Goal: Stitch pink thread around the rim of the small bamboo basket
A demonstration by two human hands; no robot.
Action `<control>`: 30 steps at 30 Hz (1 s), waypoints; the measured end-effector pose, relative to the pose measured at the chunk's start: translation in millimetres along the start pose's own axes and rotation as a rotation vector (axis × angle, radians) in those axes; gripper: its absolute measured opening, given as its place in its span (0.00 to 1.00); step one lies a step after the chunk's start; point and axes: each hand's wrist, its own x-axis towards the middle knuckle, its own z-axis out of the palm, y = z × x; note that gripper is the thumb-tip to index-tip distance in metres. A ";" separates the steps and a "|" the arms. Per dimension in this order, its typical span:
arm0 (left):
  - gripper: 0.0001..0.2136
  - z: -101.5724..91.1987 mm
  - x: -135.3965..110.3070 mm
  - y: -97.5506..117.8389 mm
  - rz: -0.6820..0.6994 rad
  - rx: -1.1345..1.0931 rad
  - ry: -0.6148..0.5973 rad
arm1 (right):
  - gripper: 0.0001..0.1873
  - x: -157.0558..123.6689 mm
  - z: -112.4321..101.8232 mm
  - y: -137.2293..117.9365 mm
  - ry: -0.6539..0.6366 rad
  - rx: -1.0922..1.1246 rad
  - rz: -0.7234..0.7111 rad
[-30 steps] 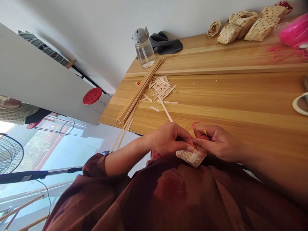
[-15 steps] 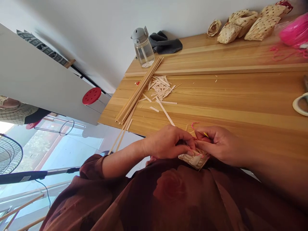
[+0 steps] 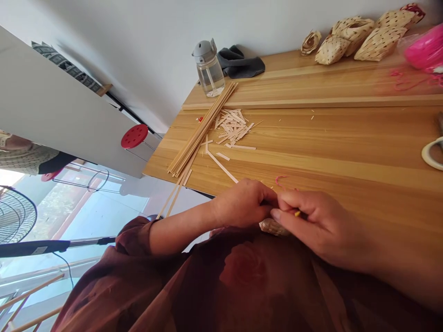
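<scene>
Both my hands meet at the near edge of the wooden table (image 3: 346,138), over my lap. My left hand (image 3: 242,203) is closed on a small woven straw piece (image 3: 273,227), of which only a corner shows beneath the fingers. A long flat strip (image 3: 221,167) runs out from under this hand across the table. My right hand (image 3: 311,221) pinches the same woven piece from the other side, and a small yellow tip (image 3: 296,213) pokes out between its fingers. A bit of pink thread (image 3: 280,177) lies just beyond the hands.
A bundle of long straw strips (image 3: 200,131) and a heap of short offcuts (image 3: 233,127) lie at the table's left. A water bottle (image 3: 208,69), grey cloth (image 3: 240,62), woven baskets (image 3: 356,34), pink yarn (image 3: 424,48) and a white ring (image 3: 431,154) are further off. Red stool (image 3: 134,136) below.
The hands have closed in over the woven piece, hiding most of it. The long strip under my left hand has swung to the left.
</scene>
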 end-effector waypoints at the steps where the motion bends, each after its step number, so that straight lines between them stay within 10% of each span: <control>1: 0.09 1.3 -1.4 1.4 0.002 -0.010 -0.002 | 0.21 -3.8 2.9 -1.0 0.024 -0.060 -0.065; 5: 0.08 6.5 -6.0 1.2 0.006 -0.026 0.061 | 0.21 -12.7 6.7 2.2 0.084 -0.093 -0.194; 14: 0.05 1.2 -11.3 2.2 0.028 -0.151 -0.038 | 0.32 -6.7 0.6 10.7 0.070 0.473 0.119; 30: 0.08 8.6 -1.6 3.6 0.003 -0.012 0.051 | 0.27 -2.1 2.5 5.2 0.143 0.154 0.047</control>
